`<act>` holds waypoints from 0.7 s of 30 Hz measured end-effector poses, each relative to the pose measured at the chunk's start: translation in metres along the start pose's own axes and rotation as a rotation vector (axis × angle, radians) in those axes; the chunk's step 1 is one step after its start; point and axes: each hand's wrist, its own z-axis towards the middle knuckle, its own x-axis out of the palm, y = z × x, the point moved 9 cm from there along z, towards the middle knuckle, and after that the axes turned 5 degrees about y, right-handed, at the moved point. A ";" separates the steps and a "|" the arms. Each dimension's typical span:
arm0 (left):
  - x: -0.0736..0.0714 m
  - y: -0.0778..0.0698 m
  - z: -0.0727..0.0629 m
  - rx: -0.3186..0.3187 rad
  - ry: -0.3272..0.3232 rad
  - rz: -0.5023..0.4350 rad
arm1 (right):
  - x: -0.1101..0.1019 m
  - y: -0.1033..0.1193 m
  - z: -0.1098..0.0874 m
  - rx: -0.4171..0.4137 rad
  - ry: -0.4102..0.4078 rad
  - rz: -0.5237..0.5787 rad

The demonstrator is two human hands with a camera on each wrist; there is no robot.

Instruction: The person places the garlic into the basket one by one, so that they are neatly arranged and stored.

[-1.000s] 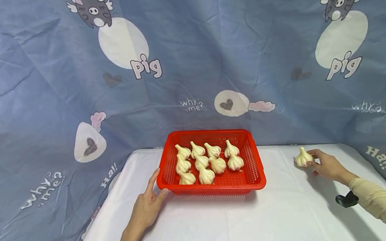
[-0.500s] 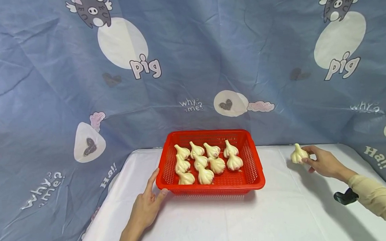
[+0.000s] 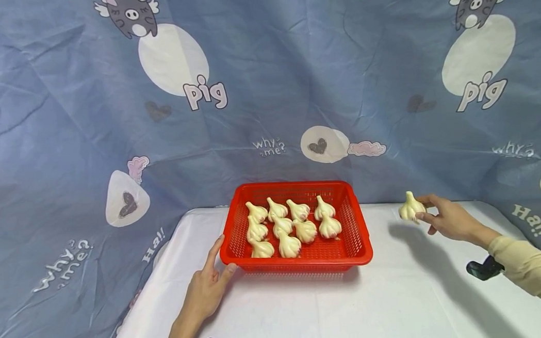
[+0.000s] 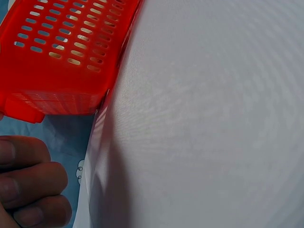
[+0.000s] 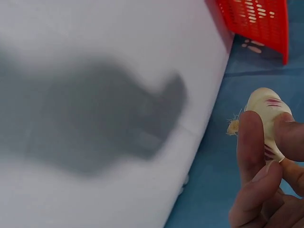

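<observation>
In the head view, my right hand (image 3: 452, 221) pinches a garlic bulb (image 3: 410, 210) above the right side of the table, stem up. The right wrist view shows thumb and fingers around this bulb (image 5: 267, 105), its root tuft exposed. My left hand (image 3: 207, 293) touches the front left corner of a red plastic basket (image 3: 304, 264), index finger stretched along the rim and thumb at the front. In the left wrist view its other fingers (image 4: 35, 183) hang loosely bent, apart from the basket. Several garlic bulbs (image 3: 289, 245) lie inside the basket, mostly towards the left and middle.
The basket stands near the back of a white-covered table (image 3: 307, 316). A blue printed cloth (image 3: 265, 86) hangs behind and along the sides. White tabletop lies between the basket and my right hand.
My right hand has lifted the garlic bulb off the table and carried it slightly left. Its shadow has moved away from it. The left hand and basket have stayed put.
</observation>
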 end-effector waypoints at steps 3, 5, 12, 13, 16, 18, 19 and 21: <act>0.000 0.000 0.000 0.003 -0.002 0.002 | -0.004 0.007 0.001 -0.010 -0.002 -0.004; 0.000 0.000 0.000 0.007 -0.003 0.002 | -0.007 0.011 0.003 -0.018 -0.011 -0.021; 0.000 -0.001 0.000 0.017 -0.004 0.001 | -0.014 0.019 0.008 -0.016 -0.023 -0.046; 0.000 -0.001 0.000 0.016 -0.002 0.000 | -0.014 0.020 0.009 -0.014 -0.017 -0.044; 0.000 -0.002 0.000 0.013 0.001 -0.001 | -0.015 0.026 0.011 -0.007 0.001 -0.032; 0.000 -0.001 0.000 0.009 0.004 0.000 | -0.016 0.032 0.013 -0.005 0.014 -0.026; 0.000 -0.001 0.000 0.007 0.005 0.000 | -0.017 0.036 0.014 -0.003 0.019 -0.022; 0.000 -0.001 0.000 0.003 0.006 -0.001 | -0.019 0.044 0.017 -0.003 0.025 -0.015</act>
